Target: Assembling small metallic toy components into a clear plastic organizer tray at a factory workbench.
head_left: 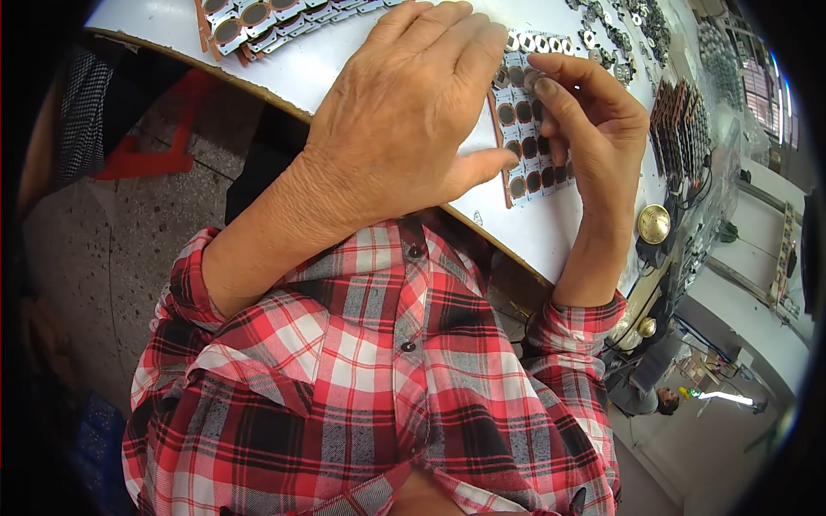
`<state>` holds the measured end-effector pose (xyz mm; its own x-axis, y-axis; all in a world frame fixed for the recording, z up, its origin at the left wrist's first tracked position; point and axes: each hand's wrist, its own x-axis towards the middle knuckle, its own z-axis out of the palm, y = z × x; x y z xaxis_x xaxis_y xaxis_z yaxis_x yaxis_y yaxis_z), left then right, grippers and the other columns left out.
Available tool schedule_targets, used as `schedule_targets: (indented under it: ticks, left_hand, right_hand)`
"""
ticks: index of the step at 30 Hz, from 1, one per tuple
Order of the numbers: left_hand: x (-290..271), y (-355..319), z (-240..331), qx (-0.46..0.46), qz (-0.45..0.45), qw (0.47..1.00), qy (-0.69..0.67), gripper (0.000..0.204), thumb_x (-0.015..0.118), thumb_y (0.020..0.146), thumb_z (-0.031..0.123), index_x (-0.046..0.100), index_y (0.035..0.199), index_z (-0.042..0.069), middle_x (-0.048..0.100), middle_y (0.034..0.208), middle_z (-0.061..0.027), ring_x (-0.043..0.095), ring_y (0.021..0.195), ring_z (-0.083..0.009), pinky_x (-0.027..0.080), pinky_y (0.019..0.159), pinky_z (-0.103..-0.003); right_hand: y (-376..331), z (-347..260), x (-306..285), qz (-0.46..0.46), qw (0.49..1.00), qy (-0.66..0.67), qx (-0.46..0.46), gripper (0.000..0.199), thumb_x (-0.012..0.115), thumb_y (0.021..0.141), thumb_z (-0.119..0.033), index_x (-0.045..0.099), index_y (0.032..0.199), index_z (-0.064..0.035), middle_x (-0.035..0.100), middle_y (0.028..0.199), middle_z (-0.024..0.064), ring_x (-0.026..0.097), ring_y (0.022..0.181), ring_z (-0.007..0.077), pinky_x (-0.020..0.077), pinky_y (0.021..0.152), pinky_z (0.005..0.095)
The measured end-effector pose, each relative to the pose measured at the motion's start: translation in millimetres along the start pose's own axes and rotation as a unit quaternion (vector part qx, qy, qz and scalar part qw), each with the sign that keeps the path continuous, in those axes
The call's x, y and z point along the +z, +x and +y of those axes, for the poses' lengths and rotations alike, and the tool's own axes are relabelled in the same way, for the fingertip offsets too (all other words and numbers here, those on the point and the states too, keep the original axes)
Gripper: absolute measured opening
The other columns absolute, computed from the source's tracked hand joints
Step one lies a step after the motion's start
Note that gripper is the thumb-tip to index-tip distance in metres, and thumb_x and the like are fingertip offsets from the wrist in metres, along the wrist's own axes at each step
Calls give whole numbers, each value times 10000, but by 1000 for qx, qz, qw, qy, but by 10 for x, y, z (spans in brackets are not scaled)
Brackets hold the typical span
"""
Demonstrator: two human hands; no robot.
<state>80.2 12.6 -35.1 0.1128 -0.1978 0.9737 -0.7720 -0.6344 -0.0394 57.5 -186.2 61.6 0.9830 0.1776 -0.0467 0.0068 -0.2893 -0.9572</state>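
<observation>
A panel of small white circuit boards with rows of dark round pads [524,148] lies on the white table between my hands. Silver metal pieces [551,44] sit in a row across its far end. My left hand [400,120] rests at the panel's left side, fingers stretched out and thumb pointing at the panel's edge. Over the panel's far part, my right hand [594,112] pinches a small silver metal piece [534,79] between thumb and forefinger. Its other fingers curl over the pads and hide some of them.
More board panels [258,24] lie stacked at the far left of the table [516,232]. Loose metal pieces [613,34] are scattered at the far right, beside another panel stack [680,129]. A brass-coloured dome [654,224] stands near the right edge. A red stool [155,159] is below left.
</observation>
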Motion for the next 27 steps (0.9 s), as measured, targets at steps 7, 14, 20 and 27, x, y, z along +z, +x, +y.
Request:
schedule_targets:
  ticks: [7, 14, 20, 27]
  left_hand:
    - [6, -13, 2, -1, 2, 1000, 1, 760, 852, 759, 396, 586, 1229, -139, 625, 1218, -296, 585, 1189, -410, 433, 1050, -509]
    - [22, -44, -10, -3, 2, 1000, -2, 764, 852, 760, 400, 585, 1229, -141, 624, 1218, -297, 584, 1191, -412, 432, 1052, -510]
    - [25, -62, -12, -3, 5, 1000, -3, 768, 851, 761, 404, 584, 1230, -142, 624, 1218, -299, 583, 1193, -413, 431, 1053, -511]
    - [45, -72, -15, -4, 7, 1000, -3, 772, 851, 762, 409, 583, 1230, -143, 623, 1218, -300, 582, 1195, -415, 430, 1055, -512]
  right_hand:
    - [23, 89, -82, 13, 978, -177, -108, 127, 732, 904, 10, 745, 1030, 17, 714, 902, 12, 614, 717, 53, 489, 644, 197]
    - [37, 74, -79, -44, 954, -238, -175, 149, 711, 896, 43, 711, 1044, 23, 712, 922, 23, 646, 762, 63, 522, 687, 216]
    - [-20, -10, 30, 12, 997, -72, -26, 143, 737, 918, -3, 719, 1059, 9, 709, 821, 8, 647, 704, 47, 501, 604, 193]
    - [11, 54, 81, 27, 993, -92, -70, 111, 761, 909, -17, 727, 1011, 11, 717, 812, 13, 651, 684, 45, 488, 588, 188]
